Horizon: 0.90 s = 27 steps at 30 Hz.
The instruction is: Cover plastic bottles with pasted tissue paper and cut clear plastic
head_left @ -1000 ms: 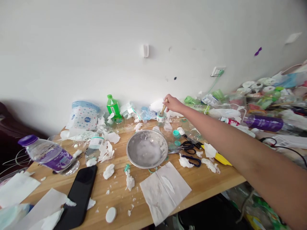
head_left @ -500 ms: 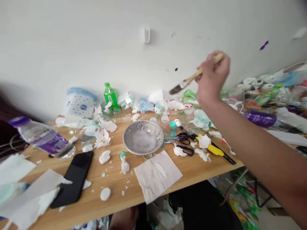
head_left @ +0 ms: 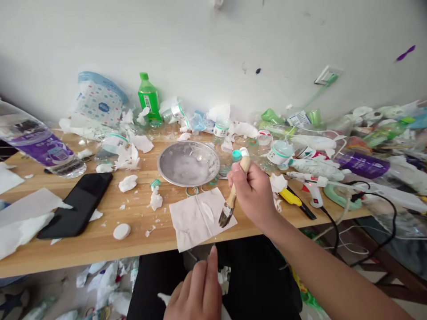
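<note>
My right hand (head_left: 255, 195) is closed round the wooden handle of a paintbrush (head_left: 232, 195). Its dark bristles point down, over the right part of a creased white paper sheet (head_left: 187, 218) at the table's front edge. Behind the sheet sits a metal bowl (head_left: 211, 156) with whitish, cloudy liquid in it. Low in view, in front of the table and above my lap, my left hand (head_left: 198, 289) has its fingers curled and the index finger stretched forward. White edges show on both sides of it, but what it holds is mostly hidden.
On the left lie a black phone (head_left: 76, 205), a purple-labelled bottle (head_left: 46, 146) and a white cap (head_left: 122, 231). Along the wall stand a green bottle (head_left: 149, 100) and plastic cups. To the right are a yellow cutter (head_left: 291, 196) and a corded glue gun (head_left: 315, 191).
My right hand has come down from near the wall with the paintbrush, bristles now downward over the paper. My left hand has come into clear view at the bottom. The camera has tilted down.
</note>
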Available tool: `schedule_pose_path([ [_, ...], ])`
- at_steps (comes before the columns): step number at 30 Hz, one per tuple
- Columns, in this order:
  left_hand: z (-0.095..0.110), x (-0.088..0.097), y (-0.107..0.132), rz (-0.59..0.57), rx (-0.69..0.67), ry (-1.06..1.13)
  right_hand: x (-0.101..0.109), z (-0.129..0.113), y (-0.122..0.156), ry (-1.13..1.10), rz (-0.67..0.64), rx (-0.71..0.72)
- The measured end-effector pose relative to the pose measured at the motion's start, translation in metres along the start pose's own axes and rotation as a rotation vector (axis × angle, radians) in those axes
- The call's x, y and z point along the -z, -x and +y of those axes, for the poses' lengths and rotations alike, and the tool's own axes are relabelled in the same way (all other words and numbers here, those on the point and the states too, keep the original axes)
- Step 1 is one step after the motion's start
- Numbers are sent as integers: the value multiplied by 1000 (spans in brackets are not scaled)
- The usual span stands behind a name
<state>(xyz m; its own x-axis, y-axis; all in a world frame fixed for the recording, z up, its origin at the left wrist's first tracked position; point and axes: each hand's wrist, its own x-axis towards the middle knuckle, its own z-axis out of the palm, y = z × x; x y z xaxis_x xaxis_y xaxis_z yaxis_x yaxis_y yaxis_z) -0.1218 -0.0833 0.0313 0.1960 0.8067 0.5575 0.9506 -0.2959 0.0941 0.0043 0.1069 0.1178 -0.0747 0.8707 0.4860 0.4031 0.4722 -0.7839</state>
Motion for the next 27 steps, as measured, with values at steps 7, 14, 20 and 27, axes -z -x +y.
schedule_pose_path([
  [7, -10, -15, -33, -172, 6, -134, -17, 8, -3, 105, 21, 41],
  [14, -15, -18, -37, -170, -7, -84, -29, 14, 3, 112, 5, 120],
  [20, -13, -27, -31, -188, 18, -75, -33, 18, 7, 112, -6, 155],
  [27, -45, -4, -51, -145, 144, -69, -34, 18, 7, 93, -14, 197],
])
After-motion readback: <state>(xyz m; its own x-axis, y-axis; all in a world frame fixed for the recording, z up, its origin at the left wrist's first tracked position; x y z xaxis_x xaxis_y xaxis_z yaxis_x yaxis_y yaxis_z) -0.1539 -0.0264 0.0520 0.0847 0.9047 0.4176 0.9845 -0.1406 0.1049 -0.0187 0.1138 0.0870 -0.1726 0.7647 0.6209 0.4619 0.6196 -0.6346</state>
